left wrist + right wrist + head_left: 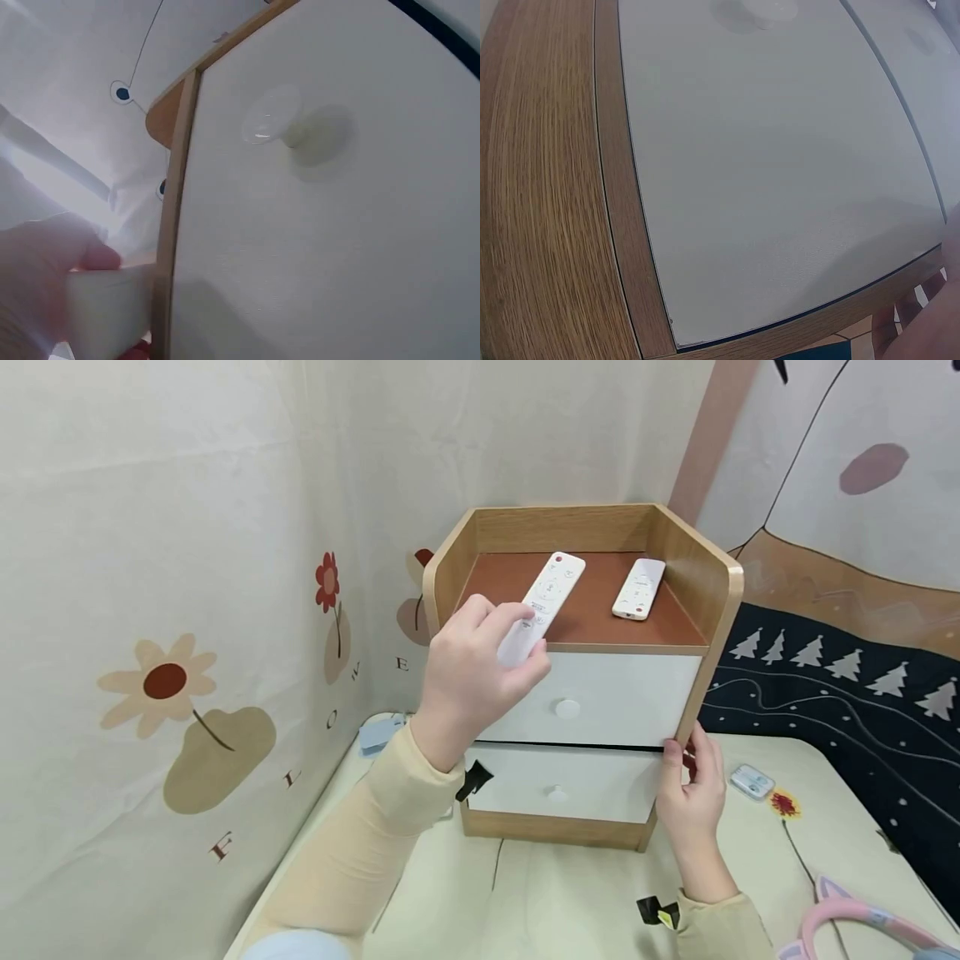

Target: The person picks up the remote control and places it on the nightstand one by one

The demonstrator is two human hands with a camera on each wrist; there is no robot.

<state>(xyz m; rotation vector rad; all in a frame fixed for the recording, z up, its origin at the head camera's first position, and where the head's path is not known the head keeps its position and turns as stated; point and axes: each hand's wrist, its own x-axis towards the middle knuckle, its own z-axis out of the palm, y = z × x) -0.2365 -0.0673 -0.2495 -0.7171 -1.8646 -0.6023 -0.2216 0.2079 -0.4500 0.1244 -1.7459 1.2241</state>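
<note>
- Left hand [474, 662]: thumb and fingers drawn narrow, pinching the held remote [552, 583] by its near end.
- Held remote: at the top front edge of the cabinet [566, 529], tilted, its far end projecting beyond the fingertips.
- Right hand [693, 802]: thumb and fingers bent around the cabinet's right front edge.
- Second remote [640, 589]: flat atop the cabinet, near its right wall, apart from all fingers.

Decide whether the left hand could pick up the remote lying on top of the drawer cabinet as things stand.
Probably not yet: the left hand already holds another remote, though the lying remote looks uncovered.
</note>
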